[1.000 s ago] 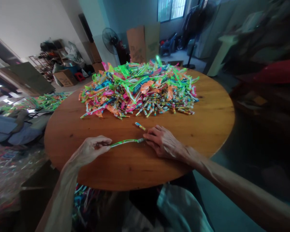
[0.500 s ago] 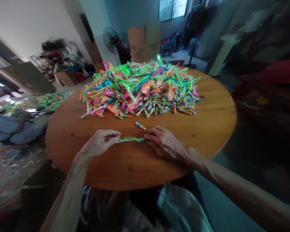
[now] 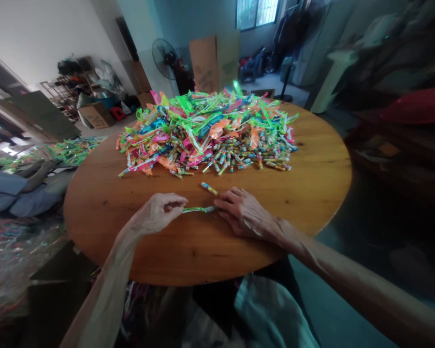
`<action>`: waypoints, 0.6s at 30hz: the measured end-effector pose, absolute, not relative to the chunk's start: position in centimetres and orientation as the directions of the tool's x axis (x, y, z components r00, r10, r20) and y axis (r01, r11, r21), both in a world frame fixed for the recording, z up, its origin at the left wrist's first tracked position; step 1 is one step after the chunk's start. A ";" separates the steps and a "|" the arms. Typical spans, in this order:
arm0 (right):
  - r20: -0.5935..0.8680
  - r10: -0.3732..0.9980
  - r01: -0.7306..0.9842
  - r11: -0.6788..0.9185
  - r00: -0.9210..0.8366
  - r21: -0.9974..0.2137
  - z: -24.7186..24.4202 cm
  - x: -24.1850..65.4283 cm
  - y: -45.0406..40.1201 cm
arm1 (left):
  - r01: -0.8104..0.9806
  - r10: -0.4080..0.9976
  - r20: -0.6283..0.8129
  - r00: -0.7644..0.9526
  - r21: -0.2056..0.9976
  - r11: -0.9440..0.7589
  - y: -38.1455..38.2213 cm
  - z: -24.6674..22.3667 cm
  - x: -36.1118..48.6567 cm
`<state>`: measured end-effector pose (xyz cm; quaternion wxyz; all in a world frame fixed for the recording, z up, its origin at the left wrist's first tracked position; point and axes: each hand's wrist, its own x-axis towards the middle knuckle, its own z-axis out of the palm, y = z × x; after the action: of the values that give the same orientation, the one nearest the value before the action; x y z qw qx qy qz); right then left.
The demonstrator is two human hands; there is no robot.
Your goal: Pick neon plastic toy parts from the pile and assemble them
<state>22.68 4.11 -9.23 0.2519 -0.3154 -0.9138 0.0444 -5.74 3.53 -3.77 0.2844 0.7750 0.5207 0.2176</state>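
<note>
A thin green and white strip (image 3: 194, 210) with a small tube (image 3: 210, 209) at its right end stretches between my hands, just over the round wooden table (image 3: 195, 246). My left hand (image 3: 163, 210) pinches the strip's left end. The fingers of my right hand (image 3: 239, 211) are closed on the tube's right end. One loose patterned tube (image 3: 209, 188) lies just beyond my right fingertips. Farther back on the table rises a large pile (image 3: 210, 128) of green, orange, pink and blue plastic pieces, with many small tubes along its near side.
At the left, a seated person (image 3: 25, 186) is beside another heap (image 3: 76, 150) of colourful pieces. Clear plastic bags (image 3: 18, 256) lie at the lower left. Behind the table stand a fan (image 3: 165, 59) and cardboard sheets (image 3: 205, 64).
My left hand has slid right along the strip, so a shorter length shows between my hands. My right hand has kept its place. The camera view has shifted slightly.
</note>
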 end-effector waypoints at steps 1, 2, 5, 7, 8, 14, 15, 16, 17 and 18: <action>0.434 0.598 0.552 0.798 -0.674 -0.242 -9.3 22.7 4.1 | 0.681 0.933 0.041 0.357 0.672 -0.290 3.5 -3.8 -5.8; 0.436 0.598 0.550 0.798 -0.673 -0.245 -9.3 22.7 4.1 | 0.680 0.936 0.037 0.351 0.677 -0.281 3.5 -3.8 -5.9; 0.442 0.592 0.542 0.802 -0.674 -0.249 -9.6 22.7 4.2 | 0.666 0.948 0.029 0.318 0.704 -0.245 3.5 -3.7 -6.5; 0.456 0.585 0.535 0.807 -0.671 -0.249 -9.8 22.7 4.3 | 0.657 0.959 0.028 0.283 0.722 -0.216 3.5 -3.6 -6.8; 0.465 0.580 0.530 0.811 -0.669 -0.248 -9.9 22.7 4.4 | 0.656 0.963 0.030 0.266 0.727 -0.204 3.5 -3.5 -7.0; 0.486 0.560 0.516 0.824 -0.672 -0.235 -10.1 22.8 4.5 | 0.670 0.969 0.038 0.244 0.716 -0.196 3.6 -3.1 -7.6; 0.485 0.562 0.520 0.822 -0.670 -0.233 -10.1 22.8 4.5 | 0.668 0.968 0.027 0.248 0.719 -0.191 3.6 -3.2 -7.7; 0.486 0.564 0.524 0.820 -0.668 -0.231 -10.2 22.8 4.5 | 0.666 0.967 0.012 0.254 0.723 -0.184 3.5 -3.3 -7.7; 0.488 0.563 0.525 0.820 -0.667 -0.228 -10.3 22.8 4.5 | 0.667 0.965 -0.006 0.263 0.723 -0.177 3.4 -3.5 -7.6; 0.490 0.562 0.525 0.820 -0.666 -0.227 -10.3 22.8 4.5 | 0.674 0.961 -0.022 0.274 0.718 -0.176 3.3 -3.6 -7.5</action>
<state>22.78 4.55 -10.33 0.2795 -0.2978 -0.9122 0.0330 -7.54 3.32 -3.62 0.3174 0.7325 0.5581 0.2265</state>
